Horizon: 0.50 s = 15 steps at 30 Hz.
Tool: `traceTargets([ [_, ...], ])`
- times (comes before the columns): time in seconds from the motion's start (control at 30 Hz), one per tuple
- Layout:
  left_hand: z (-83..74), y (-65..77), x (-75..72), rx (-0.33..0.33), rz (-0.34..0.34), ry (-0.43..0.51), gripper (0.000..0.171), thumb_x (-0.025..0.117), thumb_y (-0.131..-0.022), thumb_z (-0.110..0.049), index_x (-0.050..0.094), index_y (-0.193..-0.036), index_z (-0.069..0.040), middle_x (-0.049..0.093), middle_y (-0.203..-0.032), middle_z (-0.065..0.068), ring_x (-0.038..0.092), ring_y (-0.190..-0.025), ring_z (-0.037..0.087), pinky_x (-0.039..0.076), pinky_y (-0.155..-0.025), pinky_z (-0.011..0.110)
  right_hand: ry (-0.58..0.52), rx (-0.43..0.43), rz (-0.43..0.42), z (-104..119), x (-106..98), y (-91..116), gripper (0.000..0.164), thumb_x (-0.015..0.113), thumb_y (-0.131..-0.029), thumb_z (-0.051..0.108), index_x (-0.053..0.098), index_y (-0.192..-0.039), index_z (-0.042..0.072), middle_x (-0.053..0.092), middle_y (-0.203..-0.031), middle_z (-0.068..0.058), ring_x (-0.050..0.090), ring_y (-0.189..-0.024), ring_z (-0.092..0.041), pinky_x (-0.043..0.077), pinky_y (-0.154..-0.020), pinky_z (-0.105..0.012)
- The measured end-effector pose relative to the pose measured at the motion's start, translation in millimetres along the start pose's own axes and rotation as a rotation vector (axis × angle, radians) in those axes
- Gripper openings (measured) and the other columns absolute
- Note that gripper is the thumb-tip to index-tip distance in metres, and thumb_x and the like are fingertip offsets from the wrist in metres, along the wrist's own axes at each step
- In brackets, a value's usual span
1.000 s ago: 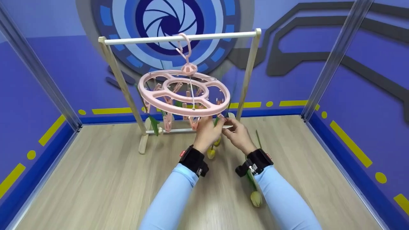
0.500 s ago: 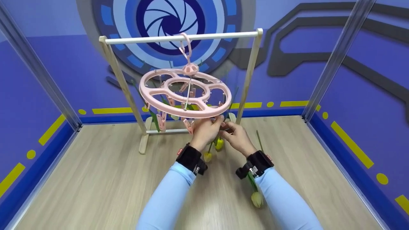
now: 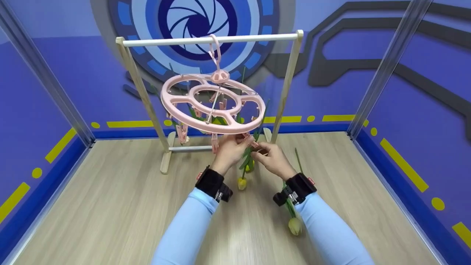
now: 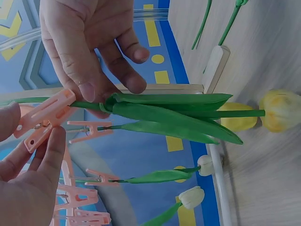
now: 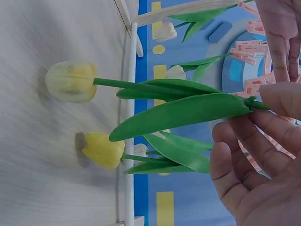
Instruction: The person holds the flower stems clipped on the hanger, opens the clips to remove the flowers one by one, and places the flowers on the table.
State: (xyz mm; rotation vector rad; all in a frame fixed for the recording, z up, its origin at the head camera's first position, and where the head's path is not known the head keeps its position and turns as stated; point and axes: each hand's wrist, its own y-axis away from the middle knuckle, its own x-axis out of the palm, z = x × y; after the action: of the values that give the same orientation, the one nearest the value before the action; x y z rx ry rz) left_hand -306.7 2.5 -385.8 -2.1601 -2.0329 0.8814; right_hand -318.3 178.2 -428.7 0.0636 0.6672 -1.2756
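Note:
A round pink clip hanger point(image 3: 220, 129) hangs by its hook from a rod. My left hand point(image 3: 227, 154) is just under its near rim, with thumb and fingers pinching a pink clothespin point(image 4: 56, 106). Close by on the right, my right hand point(image 3: 274, 159) pinches the green stem of an artificial tulip point(image 5: 183, 115) near the top of its leaves. The tulip hangs bloom downward, its pale yellow head point(image 5: 70, 81) below the hands. In the left wrist view, its stem runs up at the clothespin's jaws. Behind it hangs a brighter yellow tulip point(image 5: 104, 149).
The wooden stand point(image 3: 290, 73) with a white top rod point(image 3: 165, 42) holds the hanger. Other clothespins point(image 4: 96, 176) carry white tulips point(image 4: 192, 197). Another pale tulip point(image 3: 294, 226) lies on the table beneath my right wrist. Printed blue panels point(image 3: 423, 110) wall the table in.
My left hand has moved slightly left and down, while the right stays nearly in place. The hanger has turned a little, and its hanging clothespins have shifted left.

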Motion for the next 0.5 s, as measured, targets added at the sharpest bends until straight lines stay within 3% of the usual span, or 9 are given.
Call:
traceTargets([
  [0.5,2.9,8.1,-11.3,0.009,0.003,-0.013,0.013,0.071,-0.098,-0.012,0.072,-0.104,-0.001,0.076,-0.098,0.012,0.074,-0.096,0.027,0.059,-0.085,0.037,0.078,-0.024,0.053,5,3,2,0.017,0.072,-0.093,0.008,0.075,-0.108,-0.001,0.075,-0.098,-0.014,0.068,-0.088,-0.025,0.057,-0.078,-0.038],
])
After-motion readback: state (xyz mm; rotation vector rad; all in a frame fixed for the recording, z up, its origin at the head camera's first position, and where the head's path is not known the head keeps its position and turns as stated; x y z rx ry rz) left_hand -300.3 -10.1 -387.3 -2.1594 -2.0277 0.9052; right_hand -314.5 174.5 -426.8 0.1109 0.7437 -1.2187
